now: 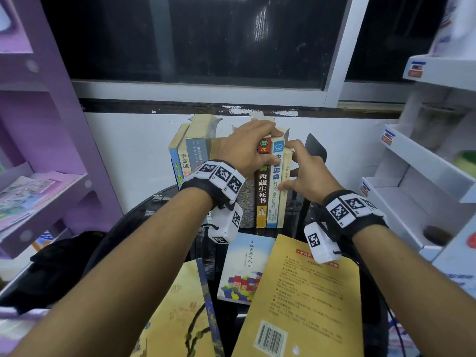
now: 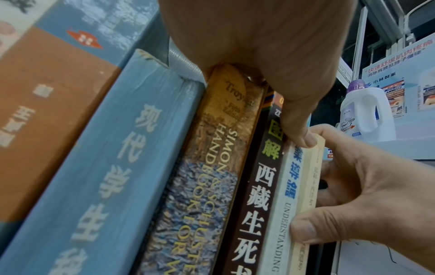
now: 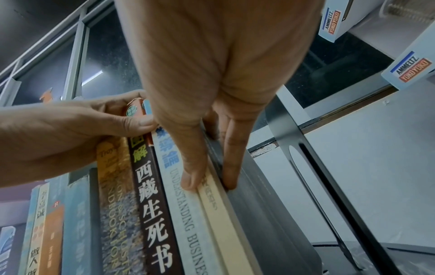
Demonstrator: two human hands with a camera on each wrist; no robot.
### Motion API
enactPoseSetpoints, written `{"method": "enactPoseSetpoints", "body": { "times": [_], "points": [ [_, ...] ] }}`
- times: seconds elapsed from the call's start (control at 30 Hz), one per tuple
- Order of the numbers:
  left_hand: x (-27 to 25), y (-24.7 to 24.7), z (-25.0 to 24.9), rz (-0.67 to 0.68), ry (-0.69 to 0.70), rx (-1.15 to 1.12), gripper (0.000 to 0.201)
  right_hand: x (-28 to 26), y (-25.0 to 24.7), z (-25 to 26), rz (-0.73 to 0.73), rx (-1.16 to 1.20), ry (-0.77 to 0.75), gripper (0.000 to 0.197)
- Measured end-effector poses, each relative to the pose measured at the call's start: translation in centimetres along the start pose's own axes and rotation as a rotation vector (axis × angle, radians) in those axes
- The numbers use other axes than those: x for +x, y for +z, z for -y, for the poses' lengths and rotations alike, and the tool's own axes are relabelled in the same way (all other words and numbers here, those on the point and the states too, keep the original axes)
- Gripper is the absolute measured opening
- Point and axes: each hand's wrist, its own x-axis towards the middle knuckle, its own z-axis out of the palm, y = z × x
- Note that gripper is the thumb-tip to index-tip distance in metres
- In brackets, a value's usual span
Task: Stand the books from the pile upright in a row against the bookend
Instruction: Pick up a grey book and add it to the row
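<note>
Nearest me, three books of the pile lie flat on the dark desk point(image 1: 144, 215): a large yellow back-cover book point(image 1: 304, 300), a yellow book with a painted branch point(image 1: 180, 318) and a small pale-blue book point(image 1: 244, 269). None is stood up yet.

Row of upright books point(image 1: 260, 191): it stands at the far side of the desk, spines toward me. The left-hand volumes lean; the right-hand group stands straighter. Black bookend point(image 1: 315, 150): to the right of the row. The right wrist view shows a clear gap between it and the last book, so the row is not yet against it.

My left hand point(image 1: 247, 148) has its grip curled over the tops of the right-hand group, thumb point(image 2: 299, 134) on the spines. My right hand point(image 1: 306, 173) has its grip pinched on the thin cream book point(image 2: 308, 186) at the row's right end, thumb on the spine, fingers point(image 3: 231, 167) along its outer cover.

Risks, as I judge them:
- If I release either grip before closing the gap, the end books have nothing to lean on and may fall rightward.
- The leaning left volumes could slump further once the group shifts away from them.
- Pushing the row hard could slide the bookend on the smooth desk.
- The thin cream book could bend or slip out of my pinch.
</note>
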Motion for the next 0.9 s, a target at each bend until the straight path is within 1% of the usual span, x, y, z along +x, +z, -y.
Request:
{"method": "enactPoseSetpoints", "body": {
  "times": [0.13,0.27,0.4,0.5,0.57,0.7,0.9],
  "points": [
    [-0.1,-0.1,-0.2,0.003,-0.003,-0.009,0.050,0.1,-0.1,-0.2,0.014,0.011,0.005,0.079],
    [-0.2,-0.4,-0.5,0.006,-0.014,0.003,0.050,0.0,-0.4,-0.3,0.056,0.036,0.023,0.088],
    [-0.1,-0.8,-1.0,0.070,-0.036,0.000,0.054,-0.1,-1.0,0.0,0.106,0.012,0.025,0.095],
    [-0.6,-1.2,-1.1,0.074,-0.040,-0.048,0.058,-0.5,-1.5,0.5,0.121,0.009,0.052,0.098],
    [-1.3,-1.3,-1.3,0.053,-0.045,-0.068,0.058,-1.1,-2.0,1.0,0.119,0.000,0.078,0.098],
    [-3.0,-1.5,-1.9,0.034,-0.044,-0.002,0.063,-2.5,-2.7,1.9,0.093,-0.038,0.087,0.093],
    [-5.9,-2.6,-3.4,0.045,-0.060,-0.038,0.065,-5.3,-3.7,2.6,0.131,-0.177,0.136,0.088]
  ]
}}
